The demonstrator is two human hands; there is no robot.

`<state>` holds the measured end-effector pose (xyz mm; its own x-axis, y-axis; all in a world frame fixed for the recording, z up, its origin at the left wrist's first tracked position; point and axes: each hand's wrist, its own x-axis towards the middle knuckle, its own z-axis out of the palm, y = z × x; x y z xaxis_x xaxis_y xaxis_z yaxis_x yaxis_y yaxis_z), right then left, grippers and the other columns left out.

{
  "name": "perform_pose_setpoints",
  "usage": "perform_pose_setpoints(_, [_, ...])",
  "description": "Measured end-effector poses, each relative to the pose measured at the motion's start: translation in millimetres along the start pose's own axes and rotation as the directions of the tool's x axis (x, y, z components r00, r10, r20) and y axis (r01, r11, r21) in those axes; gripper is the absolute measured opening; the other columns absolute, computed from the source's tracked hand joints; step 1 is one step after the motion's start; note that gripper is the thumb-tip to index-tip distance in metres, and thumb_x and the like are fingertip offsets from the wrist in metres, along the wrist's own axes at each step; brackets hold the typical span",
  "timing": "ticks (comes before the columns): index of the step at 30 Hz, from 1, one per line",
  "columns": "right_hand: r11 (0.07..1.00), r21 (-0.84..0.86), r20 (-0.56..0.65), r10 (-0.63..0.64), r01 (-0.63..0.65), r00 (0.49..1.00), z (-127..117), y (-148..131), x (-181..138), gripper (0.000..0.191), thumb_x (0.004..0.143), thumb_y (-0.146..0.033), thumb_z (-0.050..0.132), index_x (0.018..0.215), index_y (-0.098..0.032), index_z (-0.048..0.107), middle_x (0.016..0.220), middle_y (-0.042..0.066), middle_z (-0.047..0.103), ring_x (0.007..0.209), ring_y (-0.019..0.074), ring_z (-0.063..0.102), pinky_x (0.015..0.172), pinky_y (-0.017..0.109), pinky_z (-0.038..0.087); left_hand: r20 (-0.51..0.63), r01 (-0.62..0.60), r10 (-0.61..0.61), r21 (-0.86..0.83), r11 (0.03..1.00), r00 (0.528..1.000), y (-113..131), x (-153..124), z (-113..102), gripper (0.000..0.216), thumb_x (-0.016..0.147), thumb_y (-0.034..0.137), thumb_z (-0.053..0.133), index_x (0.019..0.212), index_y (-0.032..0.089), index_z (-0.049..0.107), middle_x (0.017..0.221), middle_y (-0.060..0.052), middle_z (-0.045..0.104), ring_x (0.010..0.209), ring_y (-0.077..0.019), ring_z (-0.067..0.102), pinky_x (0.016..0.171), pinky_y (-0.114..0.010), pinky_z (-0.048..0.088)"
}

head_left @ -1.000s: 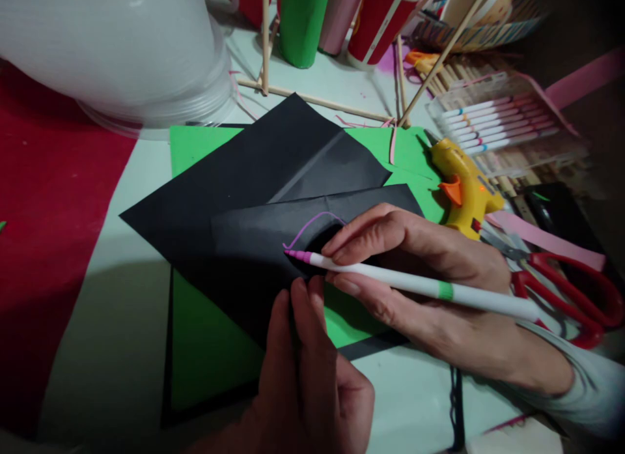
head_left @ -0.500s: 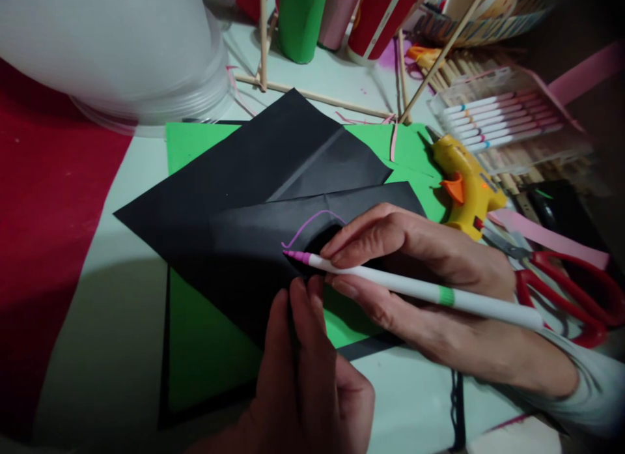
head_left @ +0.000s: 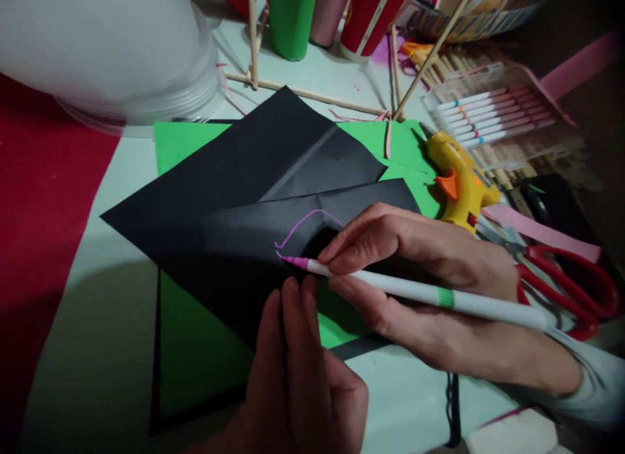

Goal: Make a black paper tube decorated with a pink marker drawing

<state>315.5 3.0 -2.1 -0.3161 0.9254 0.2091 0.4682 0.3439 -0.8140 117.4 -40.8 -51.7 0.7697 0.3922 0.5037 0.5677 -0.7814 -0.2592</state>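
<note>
My right hand (head_left: 415, 278) grips a white felt-tip marker (head_left: 390, 281) with a purple tip and a green band. The tip touches a folded sheet of black paper (head_left: 224, 187). On the paper runs a curved purple line (head_left: 305, 216), with a short second stroke just below its left end. At the paper's near edge, my left hand (head_left: 307, 369) is closed, its fingers pressed together on the sheet; the thumb's hold is partly hidden. Beneath lies a green sheet (head_left: 195, 363) over a darker one.
To the right are a yellow glue gun (head_left: 459, 174), red-handled scissors (head_left: 561, 278) and a clear case of markers (head_left: 508, 112). Thin wooden sticks (head_left: 312, 94) form a frame behind the paper. A large translucent container (head_left: 112, 43) stands at the left, near a green can (head_left: 290, 21).
The marker tip has moved slightly down and right across the paper, leaving a short new purple stroke. The whole view has shifted a little; both hands keep their holds.
</note>
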Motion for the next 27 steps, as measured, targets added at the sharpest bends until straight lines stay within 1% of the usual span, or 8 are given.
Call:
perform_pose_setpoints(4, [1.0, 0.018, -0.005, 0.022, -0.022, 1.0, -1, -1, 1, 0.005, 0.088, -0.014, 0.073, 0.088, -0.019, 0.07, 0.085, 0.004, 0.073, 0.076, 0.0158, 0.071, 0.063, 0.027, 0.058, -0.199, 0.143, -0.152, -0.064, 0.988, 0.968, 8, -1, 15, 0.019, 0.082, 0.006, 0.064, 0.07, 0.019, 0.057, 0.11, -0.015, 0.079, 0.123, -0.0367, 0.069, 0.102, -0.045, 0.061])
perform_pose_setpoints(5, [0.999, 0.021, -0.005, 0.03, -0.03, 1.0, -2, -1, 1, 0.006, 0.088, -0.014, 0.073, 0.087, -0.019, 0.07, 0.084, 0.004, 0.073, 0.075, 0.0159, 0.071, 0.062, 0.027, 0.057, -0.22, 0.157, -0.17, -0.077, 0.985, 0.961, 9, -1, 16, 0.02, 0.082, 0.005, 0.064, 0.07, 0.019, 0.056, 0.11, -0.015, 0.079, 0.124, -0.036, 0.068, 0.102, -0.044, 0.061])
perform_pose_setpoints(7, [0.999, 0.014, 0.005, 0.04, -0.04, 0.999, -4, -2, 1, 0.007, 0.088, -0.015, 0.072, 0.085, -0.021, 0.069, 0.083, 0.003, 0.073, 0.073, 0.0163, 0.071, 0.06, 0.027, 0.056, -0.18, 0.136, -0.15, -0.09, 0.987, 0.972, 6, -1, 14, 0.018, 0.084, 0.006, 0.064, 0.073, 0.018, 0.058, 0.112, -0.016, 0.078, 0.127, -0.0347, 0.067, 0.101, -0.041, 0.061])
perform_pose_setpoints(11, [0.999, -0.031, 0.026, 0.033, -0.032, 0.999, -8, -4, 1, 0.01, 0.09, -0.015, 0.068, 0.083, -0.021, 0.068, 0.081, 0.002, 0.072, 0.071, 0.0155, 0.07, 0.058, 0.026, 0.053, -0.046, 0.038, -0.042, -0.082, 0.996, 0.998, -1, -2, 3, 0.008, 0.089, 0.011, 0.064, 0.082, 0.014, 0.062, 0.117, -0.021, 0.075, 0.128, -0.0392, 0.065, 0.102, -0.043, 0.061])
perform_pose_setpoints(15, [0.999, -0.033, 0.022, 0.038, -0.037, 0.999, -12, -5, -1, 0.01, 0.09, -0.014, 0.068, 0.082, -0.021, 0.068, 0.081, 0.002, 0.072, 0.071, 0.0159, 0.07, 0.058, 0.027, 0.053, -0.049, 0.017, -0.02, -0.066, 0.998, 0.999, -2, -3, 1, 0.008, 0.091, 0.009, 0.063, 0.085, 0.015, 0.062, 0.12, -0.02, 0.075, 0.132, -0.0399, 0.063, 0.101, -0.045, 0.061])
perform_pose_setpoints(18, [0.996, -0.052, 0.002, 0.077, -0.077, 0.997, -16, -6, -3, 0.015, 0.09, -0.01, 0.064, 0.081, -0.023, 0.068, 0.082, 0.001, 0.072, 0.071, 0.0157, 0.069, 0.059, 0.028, 0.053, -0.06, 0.021, -0.025, -0.06, 0.998, 0.998, 1, -3, 5, 0.013, 0.094, 0.01, 0.057, 0.082, 0.014, 0.061, 0.121, -0.023, 0.074, 0.129, -0.0406, 0.064, 0.1, -0.047, 0.062])
perform_pose_setpoints(22, [0.989, -0.088, 0.013, 0.118, -0.116, 0.993, -22, -7, -4, 0.019, 0.087, -0.008, 0.063, 0.078, -0.025, 0.065, 0.079, 0.0, 0.072, 0.07, 0.0165, 0.069, 0.059, 0.029, 0.054, -0.055, 0.033, -0.036, -0.052, 0.998, 0.998, 3, -3, 7, 0.012, 0.096, 0.013, 0.057, 0.085, 0.013, 0.061, 0.124, -0.026, 0.072, 0.128, -0.0412, 0.065, 0.099, -0.047, 0.062])
perform_pose_setpoints(27, [0.99, -0.087, -0.055, 0.109, -0.114, 0.993, -25, -2, -8, 0.018, 0.087, -0.01, 0.064, 0.079, -0.025, 0.065, 0.081, 0.0, 0.072, 0.068, 0.0176, 0.069, 0.06, 0.032, 0.053, -0.034, -0.011, 0.009, -0.074, 0.997, 0.999, -1, -7, 7, 0.013, 0.097, 0.016, 0.057, 0.085, 0.014, 0.061, 0.124, -0.024, 0.071, 0.132, -0.0426, 0.062, 0.098, -0.048, 0.064])
